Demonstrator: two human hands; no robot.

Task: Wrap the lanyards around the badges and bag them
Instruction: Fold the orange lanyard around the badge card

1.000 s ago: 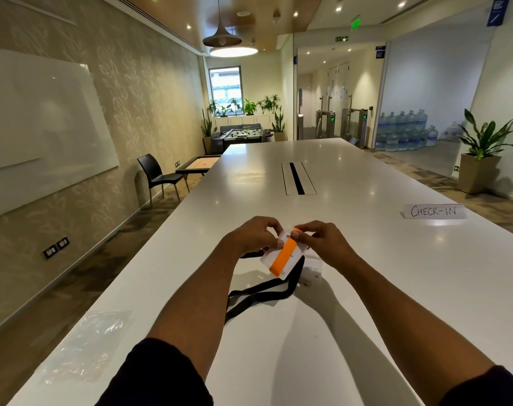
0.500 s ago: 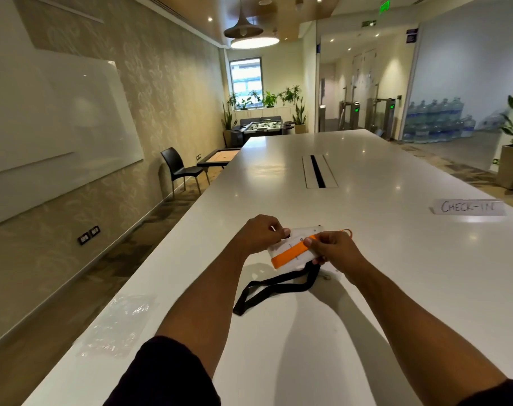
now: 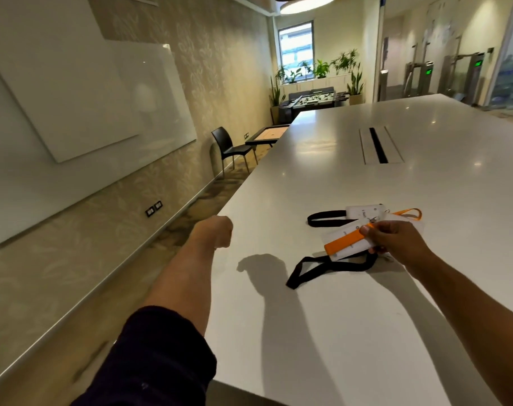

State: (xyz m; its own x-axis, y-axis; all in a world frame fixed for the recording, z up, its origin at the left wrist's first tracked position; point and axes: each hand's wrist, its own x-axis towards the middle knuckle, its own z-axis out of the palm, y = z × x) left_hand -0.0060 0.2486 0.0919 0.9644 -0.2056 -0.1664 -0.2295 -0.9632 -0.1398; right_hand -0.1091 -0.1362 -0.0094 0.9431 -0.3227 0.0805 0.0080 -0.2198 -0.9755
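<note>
the right hand (image 3: pixel 395 240) pinches the badge (image 3: pixel 347 244) wrapped with orange lanyard (image 3: pixel 344 241), badge sticking out left of the fingers, above the table (image 3: pixel 308 177). the left hand (image 3: pixel 220 231) is curled, holding nothing.

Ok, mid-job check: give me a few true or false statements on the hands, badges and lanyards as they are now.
1. The right hand holds the badge wrapped in orange lanyard. True.
2. The left hand grips a black lanyard. False: it holds nothing, out over the table's left edge.
3. A second badge lies on the table. True.
4. The held badge sits inside a bag. False: no bag encloses it.
</note>
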